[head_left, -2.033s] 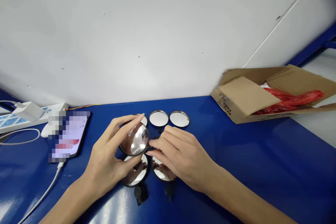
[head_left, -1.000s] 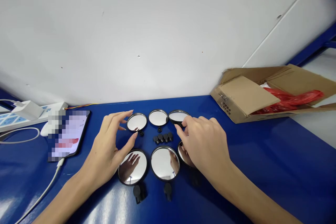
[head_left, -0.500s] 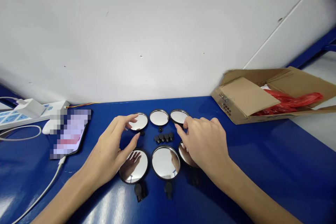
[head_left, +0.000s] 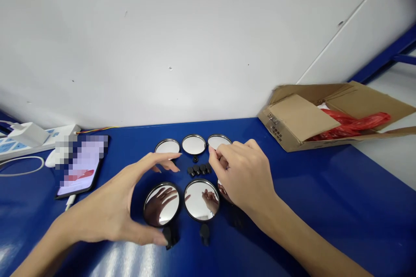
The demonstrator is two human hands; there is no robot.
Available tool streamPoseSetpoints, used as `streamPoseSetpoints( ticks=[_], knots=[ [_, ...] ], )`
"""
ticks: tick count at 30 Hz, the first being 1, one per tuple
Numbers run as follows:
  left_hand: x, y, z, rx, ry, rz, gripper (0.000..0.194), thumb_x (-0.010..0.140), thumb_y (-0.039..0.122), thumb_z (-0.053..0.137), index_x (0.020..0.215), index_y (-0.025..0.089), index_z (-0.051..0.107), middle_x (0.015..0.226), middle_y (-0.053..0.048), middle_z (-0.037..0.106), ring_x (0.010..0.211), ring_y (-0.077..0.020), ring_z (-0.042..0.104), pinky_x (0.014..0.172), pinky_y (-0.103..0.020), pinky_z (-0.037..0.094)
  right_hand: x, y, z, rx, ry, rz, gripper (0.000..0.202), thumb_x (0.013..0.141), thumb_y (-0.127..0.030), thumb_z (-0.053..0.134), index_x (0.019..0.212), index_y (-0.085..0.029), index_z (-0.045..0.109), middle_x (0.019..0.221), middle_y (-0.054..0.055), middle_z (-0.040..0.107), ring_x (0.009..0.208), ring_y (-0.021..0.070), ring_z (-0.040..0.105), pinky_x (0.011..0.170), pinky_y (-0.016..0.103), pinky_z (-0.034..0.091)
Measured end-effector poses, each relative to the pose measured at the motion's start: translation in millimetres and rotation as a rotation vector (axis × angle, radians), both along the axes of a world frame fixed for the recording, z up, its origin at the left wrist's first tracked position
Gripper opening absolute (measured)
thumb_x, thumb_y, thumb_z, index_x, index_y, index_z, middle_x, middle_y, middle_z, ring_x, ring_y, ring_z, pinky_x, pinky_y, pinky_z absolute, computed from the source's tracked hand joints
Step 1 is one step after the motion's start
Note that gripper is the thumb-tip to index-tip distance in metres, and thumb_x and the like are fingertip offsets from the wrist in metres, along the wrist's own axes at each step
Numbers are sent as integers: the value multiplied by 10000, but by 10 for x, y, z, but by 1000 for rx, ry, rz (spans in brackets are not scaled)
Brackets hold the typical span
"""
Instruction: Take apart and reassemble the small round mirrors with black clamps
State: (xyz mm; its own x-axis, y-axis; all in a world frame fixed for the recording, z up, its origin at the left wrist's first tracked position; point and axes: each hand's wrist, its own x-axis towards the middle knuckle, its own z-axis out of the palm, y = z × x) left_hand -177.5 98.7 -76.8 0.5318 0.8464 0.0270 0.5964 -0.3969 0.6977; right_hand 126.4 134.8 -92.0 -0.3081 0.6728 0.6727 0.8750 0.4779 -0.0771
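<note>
Round black-rimmed mirrors lie in two rows on a blue table (head_left: 312,207). My left hand (head_left: 120,203) is spread open around the front-left mirror (head_left: 161,204), its thumb by the black clamp (head_left: 169,236) below it. The front-middle mirror (head_left: 201,200) has a black clamp (head_left: 204,233) too. My right hand (head_left: 245,173) is closed, its thumb and finger together near the back-right mirror (head_left: 219,140); anything between them is hidden. It partly covers the front-right mirror (head_left: 224,190). Several small black clamps (head_left: 199,169) sit in a line between the rows.
Behind are the back-left mirror (head_left: 167,145) and back-middle mirror (head_left: 194,144). An open cardboard box (head_left: 292,119) with a red plastic bag (head_left: 354,122) stands at the right. A phone (head_left: 81,166) and a power strip (head_left: 61,135) lie at the left, below a white wall.
My left hand has opened wider and its thumb has come down toward the front-left clamp. My right hand has shifted slightly left in view, its fingertips still by the back-right mirror.
</note>
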Motion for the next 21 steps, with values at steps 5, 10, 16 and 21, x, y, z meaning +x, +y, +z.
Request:
streamPoseSetpoints(
  ticks=[5,10,16,21],
  knots=[
    [-58,40,-24,-134,44,-77,1207,589,363,1112,1621,508,502,1582,-32,685,1498,-406,638,1250,-619,539,-14,-5,-11,-7,20,33,512,1103,-185,614,612,-227,477,555,-53,481,559,138,381,691,367,306],
    [-41,73,-78,-193,44,-69,1213,593,237,1059,1637,509,504,1500,-16,729,1373,-375,726,1145,-548,621,-26,-7,5,-10,28,44,517,1104,-186,609,608,-232,468,557,-50,476,563,141,377,691,364,305],
    [-2,72,-83,-209,76,-46,1129,668,135,931,1623,530,476,1485,21,705,1308,-308,733,1119,-489,622,-39,-18,-1,-19,24,48,523,1105,-185,602,605,-235,458,558,-50,468,564,144,354,685,365,295],
    [-1,77,-42,-150,43,-34,995,694,211,947,1568,483,558,1447,3,737,1282,-332,756,1121,-525,629,-43,-19,-16,-30,40,61,512,1105,-175,602,614,-225,462,561,-56,457,573,139,343,686,371,288]
  ],
)
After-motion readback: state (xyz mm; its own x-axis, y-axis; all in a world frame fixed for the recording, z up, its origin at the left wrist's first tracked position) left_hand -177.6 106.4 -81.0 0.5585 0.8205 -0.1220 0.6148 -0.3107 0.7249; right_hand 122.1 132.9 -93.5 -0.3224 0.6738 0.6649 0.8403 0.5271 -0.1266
